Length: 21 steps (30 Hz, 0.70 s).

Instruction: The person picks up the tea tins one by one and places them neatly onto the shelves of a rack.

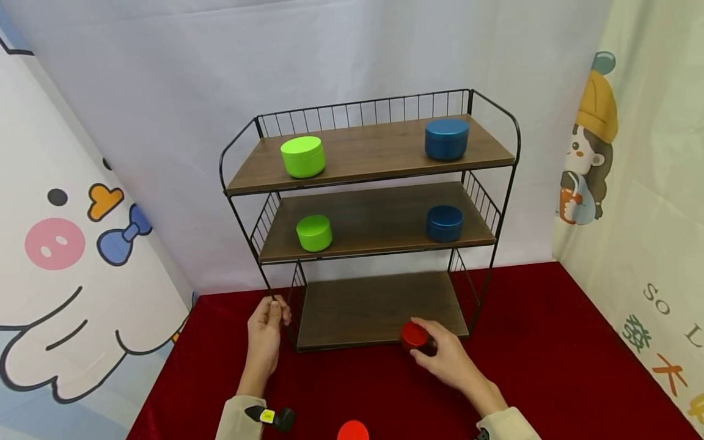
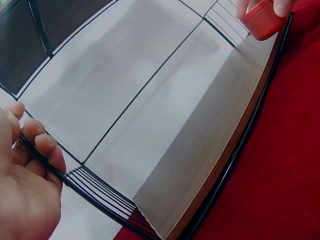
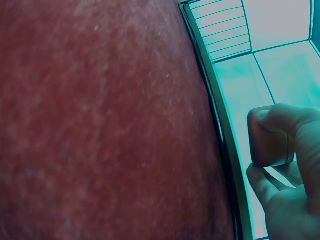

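My right hand [image 1: 448, 359] pinches a small red round tin [image 1: 414, 335] between thumb and fingers, at the front right edge of the bottom board of a three-tier shelf rack [image 1: 374, 315]. In the left wrist view the red tin [image 2: 264, 21] is over the far end of that board; whether it touches the wood I cannot tell. My left hand [image 1: 265, 330] grips the rack's black left front post, its fingers [image 2: 46, 142] curled round the rod in the left wrist view. A second red tin [image 1: 353, 431] is on the cloth near me, cut off by the frame's bottom edge.
Green tins stand at left on the top [image 1: 304, 157] and middle [image 1: 315, 234] boards. Blue tins stand at right on the top [image 1: 447, 140] and middle [image 1: 444, 224] boards. Wire rails edge the rack. Dark red cloth [image 1: 550, 366] covers the table; printed curtains hang around.
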{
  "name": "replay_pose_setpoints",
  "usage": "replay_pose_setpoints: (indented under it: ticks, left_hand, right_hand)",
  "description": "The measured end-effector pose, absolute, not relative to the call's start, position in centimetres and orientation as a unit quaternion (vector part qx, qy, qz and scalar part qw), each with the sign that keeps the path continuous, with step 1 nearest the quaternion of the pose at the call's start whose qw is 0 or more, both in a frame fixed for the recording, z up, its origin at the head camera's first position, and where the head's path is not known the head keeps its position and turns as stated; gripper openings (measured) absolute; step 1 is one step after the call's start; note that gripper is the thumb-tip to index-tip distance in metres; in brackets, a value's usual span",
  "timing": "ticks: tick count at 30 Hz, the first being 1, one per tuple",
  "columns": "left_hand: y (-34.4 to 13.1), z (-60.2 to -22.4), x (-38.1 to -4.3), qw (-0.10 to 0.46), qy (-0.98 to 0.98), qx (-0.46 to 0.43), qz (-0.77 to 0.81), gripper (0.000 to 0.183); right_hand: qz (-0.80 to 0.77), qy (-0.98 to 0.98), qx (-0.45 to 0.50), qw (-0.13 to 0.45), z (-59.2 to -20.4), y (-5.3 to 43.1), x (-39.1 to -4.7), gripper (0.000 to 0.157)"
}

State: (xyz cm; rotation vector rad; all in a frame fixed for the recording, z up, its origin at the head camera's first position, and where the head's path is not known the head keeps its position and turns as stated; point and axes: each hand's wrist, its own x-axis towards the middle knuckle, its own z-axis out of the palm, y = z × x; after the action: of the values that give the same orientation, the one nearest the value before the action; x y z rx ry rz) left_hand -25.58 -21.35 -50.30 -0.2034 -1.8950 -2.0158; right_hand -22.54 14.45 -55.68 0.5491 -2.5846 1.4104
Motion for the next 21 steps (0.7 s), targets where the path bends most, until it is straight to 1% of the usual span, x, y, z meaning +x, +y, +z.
replay_pose_setpoints:
  ticks: [5, 8, 21]
  left_hand:
    - [-21.4, -50.3, -25.6, 0.183, -0.671, -0.071, -0.715, 0.036]
    - [-21.4, -50.3, -25.5, 0.183, -0.67, -0.071, -0.716, 0.036]
    - [-21.4, -50.4, -25.6, 0.176, -0.672, -0.068, -0.716, 0.036]
  right_hand:
    - [0.451, -0.871, 0.161, 0.106, -55.8, 14.9, -22.8, 0.061]
    - [0.446, -0.874, 0.156, 0.114, -55.7, 15.2, -23.0, 0.061]
    - [0.43, -0.886, 0.132, 0.114, -56.3, 16.3, -23.8, 0.062]
